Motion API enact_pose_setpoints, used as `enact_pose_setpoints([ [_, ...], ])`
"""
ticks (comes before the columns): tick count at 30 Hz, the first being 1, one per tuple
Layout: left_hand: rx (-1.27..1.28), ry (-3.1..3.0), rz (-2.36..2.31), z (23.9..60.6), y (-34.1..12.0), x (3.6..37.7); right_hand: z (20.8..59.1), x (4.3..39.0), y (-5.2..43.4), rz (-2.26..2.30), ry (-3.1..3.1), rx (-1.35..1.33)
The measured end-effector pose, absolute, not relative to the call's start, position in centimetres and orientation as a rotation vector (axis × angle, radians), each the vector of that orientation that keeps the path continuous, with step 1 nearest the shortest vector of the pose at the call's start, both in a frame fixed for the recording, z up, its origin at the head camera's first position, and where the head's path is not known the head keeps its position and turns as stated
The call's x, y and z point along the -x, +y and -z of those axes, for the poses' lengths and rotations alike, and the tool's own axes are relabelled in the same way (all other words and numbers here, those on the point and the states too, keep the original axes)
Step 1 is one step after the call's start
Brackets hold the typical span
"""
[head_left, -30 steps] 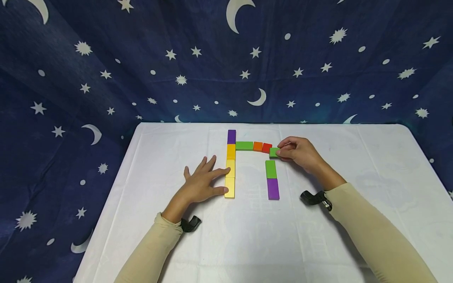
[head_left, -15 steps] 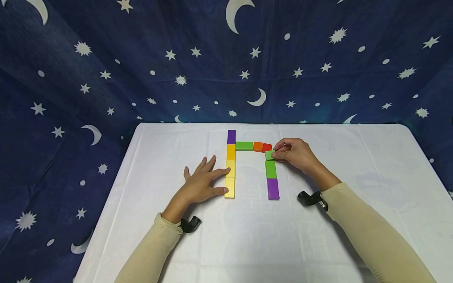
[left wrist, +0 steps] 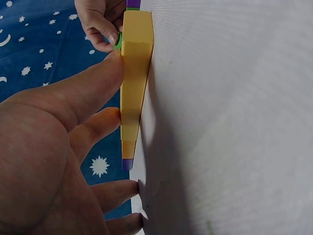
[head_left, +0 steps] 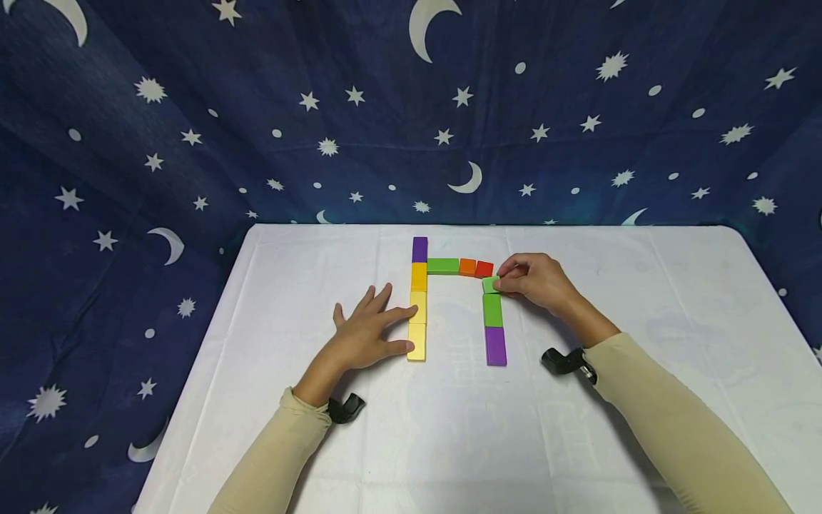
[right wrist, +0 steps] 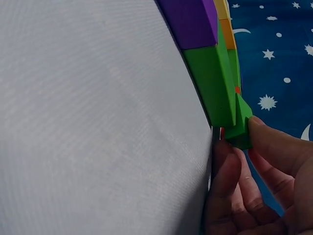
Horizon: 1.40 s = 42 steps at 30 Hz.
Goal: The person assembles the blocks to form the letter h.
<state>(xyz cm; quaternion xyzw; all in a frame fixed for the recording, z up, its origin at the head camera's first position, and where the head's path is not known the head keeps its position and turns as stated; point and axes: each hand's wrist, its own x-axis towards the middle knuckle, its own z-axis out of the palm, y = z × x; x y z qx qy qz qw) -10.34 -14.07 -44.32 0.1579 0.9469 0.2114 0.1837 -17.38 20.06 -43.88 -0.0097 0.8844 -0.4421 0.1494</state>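
In the head view my right hand (head_left: pixel 539 282) pinches a small green block (head_left: pixel 489 285) between thumb and fingers. That block sits tilted at the far end of a longer green block (head_left: pixel 492 311), with a purple block (head_left: pixel 496 347) below it. In the right wrist view the pinched block stands higher off the cloth than the green one beside it. My left hand (head_left: pixel 364 332) spreads its fingers, with index and thumb tips resting on two pale yellow blocks (head_left: pixel 419 334). An amber block (head_left: pixel 419 277) and a purple block (head_left: pixel 420 250) continue that column.
From the left column a row runs right: a green block (head_left: pixel 443 266), an orange block (head_left: pixel 467 267) and a red block (head_left: pixel 484 269) near the right fingertips. All lie on a white tablecloth (head_left: pixel 385 457). A dark blue curtain (head_left: pixel 359 64) with stars and moons hangs behind the table.
My right hand has moved left with the small green block, bringing it over to the top of the right column, just below the red block. The left hand stays where it was.
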Motion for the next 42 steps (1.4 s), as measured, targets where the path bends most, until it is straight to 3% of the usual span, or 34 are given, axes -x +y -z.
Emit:
enact_pose_setpoints([
  [42,-0.454,2.672,-0.597,44.18,-14.08,10.31,43.98,17.80,19.72,1.103,2.631,0.064],
])
